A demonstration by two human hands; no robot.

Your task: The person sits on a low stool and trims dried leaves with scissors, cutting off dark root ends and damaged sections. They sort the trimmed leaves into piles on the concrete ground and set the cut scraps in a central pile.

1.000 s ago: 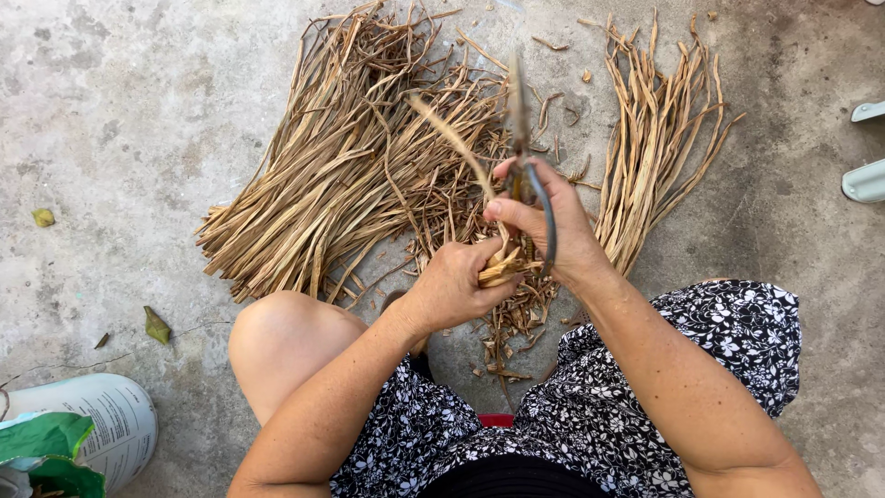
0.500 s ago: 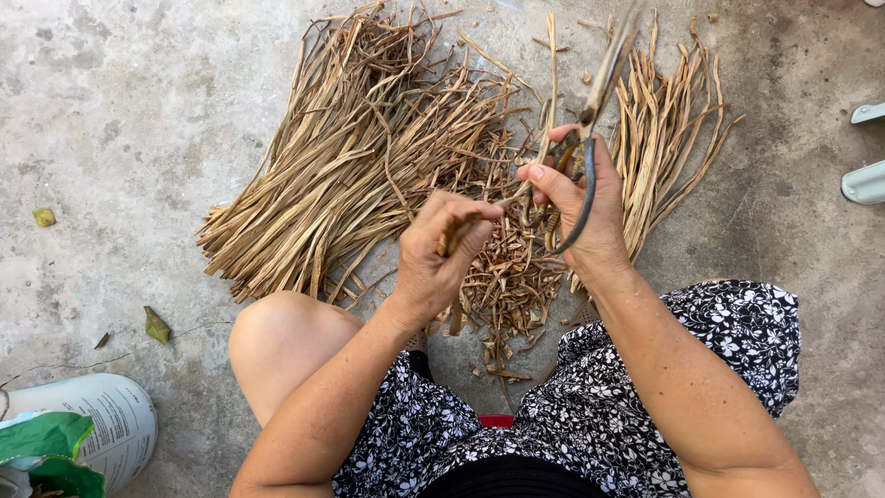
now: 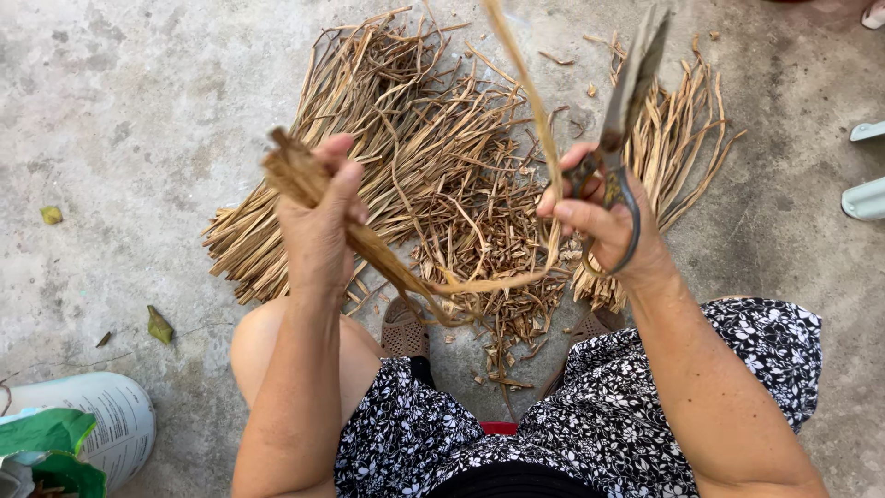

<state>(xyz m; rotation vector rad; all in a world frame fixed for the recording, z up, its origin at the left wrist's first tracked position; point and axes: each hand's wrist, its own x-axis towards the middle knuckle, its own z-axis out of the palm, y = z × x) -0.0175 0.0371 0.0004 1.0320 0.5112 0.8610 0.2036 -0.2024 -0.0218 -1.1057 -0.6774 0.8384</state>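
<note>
Above the big heap of dried stalks [image 3: 396,157] on the concrete floor [image 3: 138,92], we see both hands raised and apart. The left hand [image 3: 318,226] is clamped around a bundle of dried strips [image 3: 295,171], its thick end sticking out past the thumb. One long strip [image 3: 516,101] runs from that bundle down under the hand, loops toward the right hand [image 3: 604,235], then goes up and out of frame. The right hand is closed on the handles of a pair of scissors [image 3: 627,101] and pinches the strip against them; blades point up and away, and we cannot tell whether they are parted.

To peel well here, we judge: hold the bundle firm, pull the strip along its length so it comes off whole and does not snap, and keep the scissor tips turned away from the left wrist.

Just nearer than the heap, between the knees, lies a litter of short curled scraps [image 3: 489,249]. Right of the heap sits a second, smaller pile of straight stalks [image 3: 678,138]. A foot in a sandal [image 3: 404,330] shows below the scraps.

Packages: far left of the heap, at the bottom corner, a white sack [image 3: 101,415] lies rounded with faint printing, and a green bag [image 3: 46,438] is crumpled against it. Right of the heap, at the frame edge, pale slippers [image 3: 867,198]. A few fallen leaves [image 3: 159,325] lie left of the heap.
</note>
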